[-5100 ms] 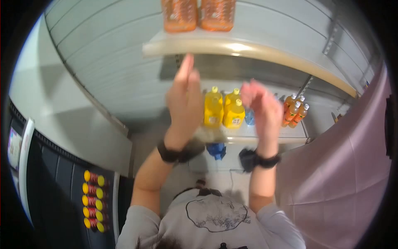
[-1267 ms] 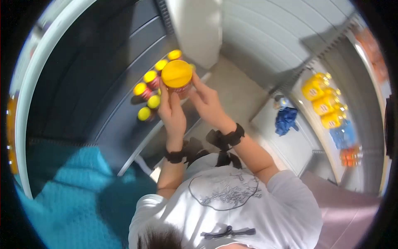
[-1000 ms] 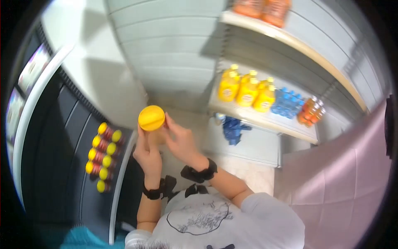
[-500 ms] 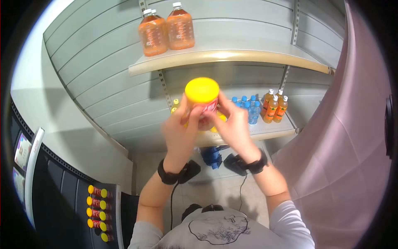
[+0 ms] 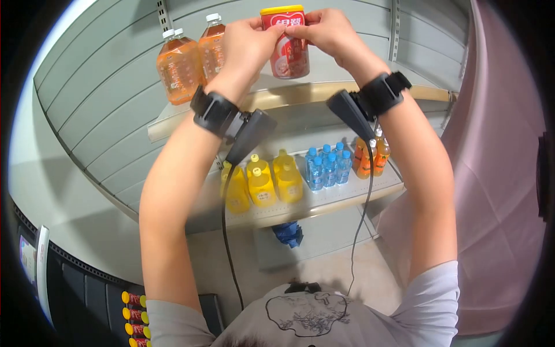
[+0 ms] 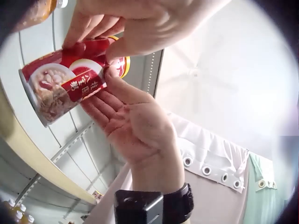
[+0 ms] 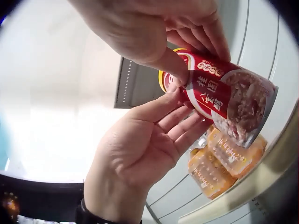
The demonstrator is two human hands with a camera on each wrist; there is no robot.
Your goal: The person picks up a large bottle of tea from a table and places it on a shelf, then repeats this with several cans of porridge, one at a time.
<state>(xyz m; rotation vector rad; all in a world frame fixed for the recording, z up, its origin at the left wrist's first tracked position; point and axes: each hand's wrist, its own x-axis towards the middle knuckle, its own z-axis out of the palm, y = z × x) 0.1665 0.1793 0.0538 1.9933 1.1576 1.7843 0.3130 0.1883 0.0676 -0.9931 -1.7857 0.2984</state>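
Note:
A red can [image 5: 292, 52] with a yellow lid and a picture of porridge on its label is held upright between both hands, up by the top shelf. My left hand [image 5: 247, 46] grips its left side near the lid, with the thumb across the front. From the other side my right hand [image 5: 335, 36] holds it the same way, and the thumbs meet on the label. The left wrist view has the can [image 6: 65, 81] lying sideways across the frame, fingers wrapped behind it. In the right wrist view the can [image 7: 224, 93] overlaps the orange bottles behind.
Large orange drink bottles [image 5: 180, 69] stand on the top shelf [image 5: 324, 92], left of the can. The lower shelf [image 5: 324, 205] bears yellow bottles [image 5: 261, 188], blue-capped water bottles [image 5: 329, 168] and small orange bottles [image 5: 365, 162]. A pink curtain [image 5: 457, 231] hangs at right; yellow-lidded cans [image 5: 134, 315] stand lower left.
The hands came empty, then took a can from the left-hand group and turned with it to the shelves. In the last half second they raised it to the top shelf.

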